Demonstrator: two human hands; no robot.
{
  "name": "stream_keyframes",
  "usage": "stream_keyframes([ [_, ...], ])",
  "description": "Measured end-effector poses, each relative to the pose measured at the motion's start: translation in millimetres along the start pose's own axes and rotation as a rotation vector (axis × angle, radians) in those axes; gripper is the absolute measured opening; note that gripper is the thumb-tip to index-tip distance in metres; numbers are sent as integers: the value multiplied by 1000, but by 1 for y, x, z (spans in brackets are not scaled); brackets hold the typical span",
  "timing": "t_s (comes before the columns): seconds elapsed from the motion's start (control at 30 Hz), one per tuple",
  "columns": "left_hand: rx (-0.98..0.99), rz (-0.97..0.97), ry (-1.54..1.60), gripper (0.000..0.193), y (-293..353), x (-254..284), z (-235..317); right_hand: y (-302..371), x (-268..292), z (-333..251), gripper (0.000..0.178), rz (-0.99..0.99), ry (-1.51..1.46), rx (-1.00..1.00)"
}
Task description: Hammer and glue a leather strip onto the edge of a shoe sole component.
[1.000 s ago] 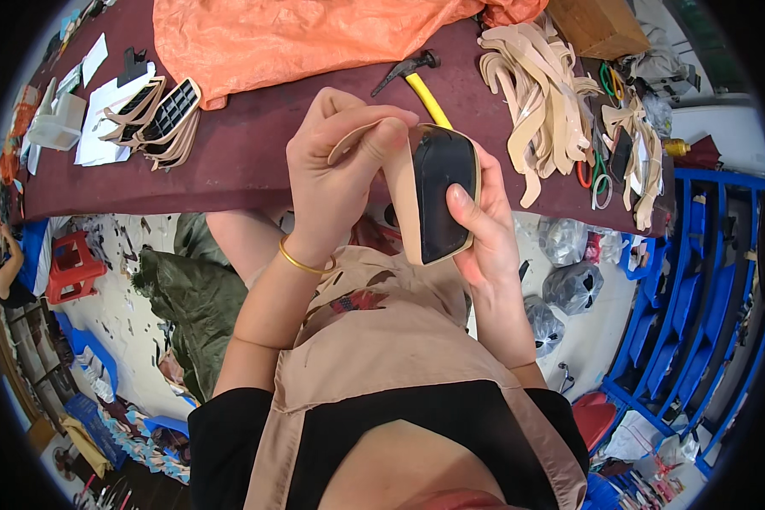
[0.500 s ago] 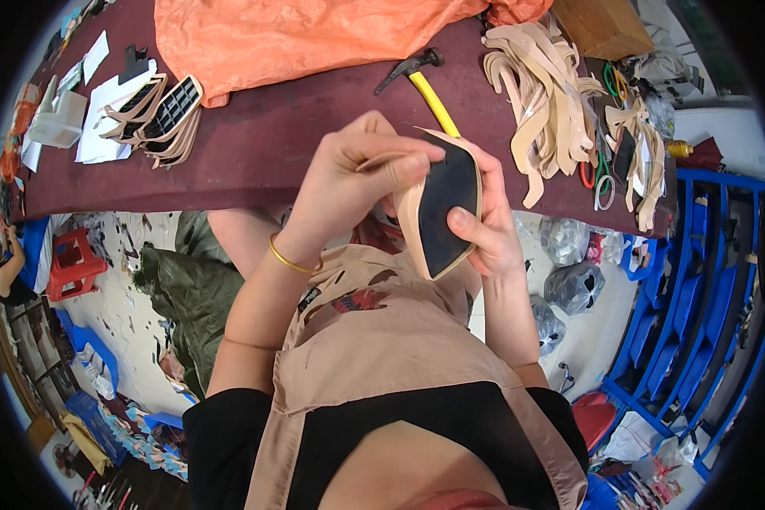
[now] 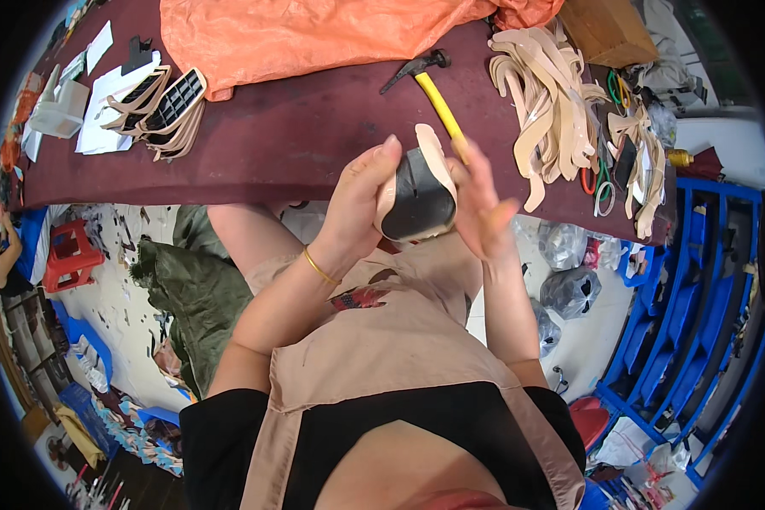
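Over the table's near edge, my left hand [image 3: 361,194] grips a black shoe-sole piece [image 3: 425,200] from its left side, thumb up along the edge. A beige strip [image 3: 431,146] runs along the piece's rim and its free end stands up at the far side. My right hand [image 3: 482,202] is at the piece's right edge, fingers stretched out and apart, slightly blurred by motion. Just beyond that hand lies a hammer [image 3: 433,98] with a yellow handle and a dark head. A pile of loose beige strips [image 3: 548,106] is to the right.
Beige-edged sole pieces with black grids [image 3: 172,106] stand at the table's left beside white paper [image 3: 98,127]. An orange sheet [image 3: 306,42] covers the far side. Scissors [image 3: 602,183] lie at the right. Blue racks [image 3: 680,289], clear bags [image 3: 569,289] and a red stool [image 3: 72,255] flank the table.
My left hand has gone from pinching the strip to gripping the piece's left side. My right hand has loosened and opened at the right edge. The piece has turned and tilted.
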State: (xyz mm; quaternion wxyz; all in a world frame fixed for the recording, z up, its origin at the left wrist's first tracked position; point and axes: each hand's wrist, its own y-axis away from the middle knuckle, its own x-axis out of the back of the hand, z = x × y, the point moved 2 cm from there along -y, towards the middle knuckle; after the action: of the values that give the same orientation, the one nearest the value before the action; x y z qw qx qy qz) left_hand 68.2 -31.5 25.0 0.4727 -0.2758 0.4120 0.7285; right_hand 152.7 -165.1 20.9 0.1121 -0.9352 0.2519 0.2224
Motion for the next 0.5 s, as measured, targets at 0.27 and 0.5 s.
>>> stream_keyframes([
  [0.27, -115, 71, -65, 24, -1, 0, -8, -38, -18, 8, 43, 298, 255, -155],
  [0.5, 67, 92, 112, 31, -7, 0, -2, -28, -18, 10, 36, 393, -36, -225],
])
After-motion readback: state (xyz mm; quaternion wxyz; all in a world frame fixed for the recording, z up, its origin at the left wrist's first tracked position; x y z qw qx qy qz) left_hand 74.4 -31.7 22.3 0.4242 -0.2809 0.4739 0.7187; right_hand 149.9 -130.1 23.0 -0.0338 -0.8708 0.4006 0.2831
